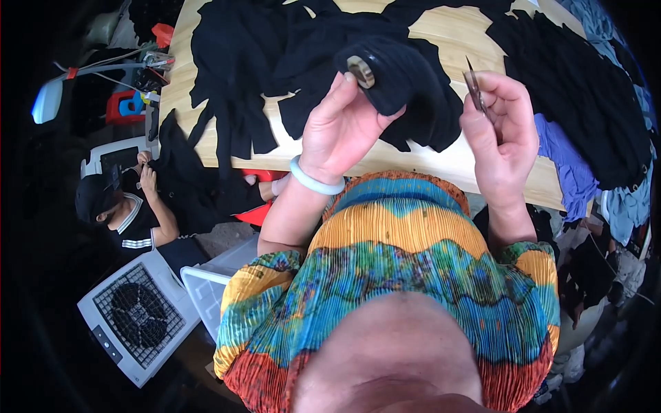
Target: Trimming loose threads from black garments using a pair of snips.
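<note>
Hands of the wearer: two, the left hand [341, 127] and the right hand [501, 131].
Bracelets: one pale bangle [313, 180].
Snips: one pair of small thread snips [475, 89].
Round metal buttons: one metal button [361, 71].
Wooden surfaces: one surface [447, 31].
Other people: one seated person [127, 213].
Box fans: one white fan [138, 316].
Purple cloths: one purple cloth [568, 162].

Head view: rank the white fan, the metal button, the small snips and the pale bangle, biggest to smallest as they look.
1. white fan
2. pale bangle
3. small snips
4. metal button
Snips and button look close; the hand hides part of the snips.
</note>
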Motion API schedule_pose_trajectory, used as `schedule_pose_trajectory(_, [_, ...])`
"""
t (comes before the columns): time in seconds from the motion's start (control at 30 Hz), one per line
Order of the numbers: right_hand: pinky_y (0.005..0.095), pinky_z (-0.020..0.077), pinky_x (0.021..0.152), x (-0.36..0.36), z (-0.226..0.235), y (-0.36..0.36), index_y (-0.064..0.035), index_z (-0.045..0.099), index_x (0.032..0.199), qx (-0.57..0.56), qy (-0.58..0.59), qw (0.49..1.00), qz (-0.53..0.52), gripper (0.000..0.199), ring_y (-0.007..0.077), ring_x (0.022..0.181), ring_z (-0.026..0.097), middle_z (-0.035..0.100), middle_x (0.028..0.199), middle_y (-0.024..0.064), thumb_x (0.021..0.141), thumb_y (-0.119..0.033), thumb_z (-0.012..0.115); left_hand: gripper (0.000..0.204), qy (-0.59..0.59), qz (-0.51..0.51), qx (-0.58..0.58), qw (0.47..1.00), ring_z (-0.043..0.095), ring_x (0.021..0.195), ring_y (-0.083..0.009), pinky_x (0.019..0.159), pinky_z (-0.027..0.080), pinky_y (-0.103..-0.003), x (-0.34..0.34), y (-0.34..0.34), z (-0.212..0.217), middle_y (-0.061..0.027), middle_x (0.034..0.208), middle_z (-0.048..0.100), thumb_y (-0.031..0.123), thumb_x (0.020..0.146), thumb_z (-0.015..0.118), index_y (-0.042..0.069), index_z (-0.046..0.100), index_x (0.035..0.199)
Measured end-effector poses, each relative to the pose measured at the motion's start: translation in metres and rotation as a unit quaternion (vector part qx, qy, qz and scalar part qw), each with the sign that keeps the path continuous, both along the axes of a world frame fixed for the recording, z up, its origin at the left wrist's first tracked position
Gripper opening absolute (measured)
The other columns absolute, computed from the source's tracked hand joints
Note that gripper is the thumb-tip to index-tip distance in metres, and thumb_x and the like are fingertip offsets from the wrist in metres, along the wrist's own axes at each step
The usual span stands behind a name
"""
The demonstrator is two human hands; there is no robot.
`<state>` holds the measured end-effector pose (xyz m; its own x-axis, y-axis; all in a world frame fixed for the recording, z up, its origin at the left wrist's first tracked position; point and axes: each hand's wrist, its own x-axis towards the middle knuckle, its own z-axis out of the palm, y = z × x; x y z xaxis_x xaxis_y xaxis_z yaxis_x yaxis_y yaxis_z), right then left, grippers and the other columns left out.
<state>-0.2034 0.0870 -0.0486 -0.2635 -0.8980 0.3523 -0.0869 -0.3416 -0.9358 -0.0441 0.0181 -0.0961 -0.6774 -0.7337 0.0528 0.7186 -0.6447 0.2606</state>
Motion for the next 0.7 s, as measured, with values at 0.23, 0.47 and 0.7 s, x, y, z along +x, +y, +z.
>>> schedule_pose_trajectory(0.23, [0.0127, 0.0325, 0.051, -0.004, -0.005, -0.003, 0.0012, 0.049, 0.1, 0.037, 0.042, 0.998, 0.01, 0.031, -0.0001, 0.057, 0.041, 0.052, 0.068, -0.0023, 0.071, 0.0, 0.061, 0.016, -0.074, 0.016, 0.049, 0.996, 0.05, 0.098, -0.0189, 0.083, 0.042, -0.035, -0.01, -0.001, 0.003, -0.0067, 0.101, 0.054, 0.016, 0.086, 0.043, 0.006, 0.05, 0.096])
schedule_pose_trajectory(0.47, [0.0172, 0.0394, 0.064, -0.032, -0.032, -0.034, -0.0009, 0.058, 0.089, 0.153, 0.132, 0.978, -0.043, 0.016, 0.0051, 0.07, 0.051, 0.056, 0.072, 0.0012, 0.081, -0.013, 0.052, 0.015, -0.33, 0.013, -0.23, 0.916, 0.053, 0.075, -0.0087, 0.07, 0.042, -0.021, -0.013, 0.009, -0.004, -0.0014, 0.093, 0.053, 0.001, 0.073, 0.057, 0.001, 0.058, 0.089])
schedule_pose_trajectory(0.7, [0.0226, 0.0394, 0.074, -0.061, -0.061, -0.082, -0.0006, 0.058, 0.094, 0.327, 0.235, 0.904, 0.142, 0.036, 0.0092, 0.079, 0.051, 0.058, 0.083, 0.0038, 0.077, -0.032, 0.057, 0.018, -0.343, -0.03, -0.653, 0.675, 0.04, 0.076, -0.0263, 0.065, 0.034, -0.034, -0.048, 0.024, -0.032, -0.0098, 0.072, 0.035, 0.022, 0.063, 0.064, 0.006, 0.057, 0.066])
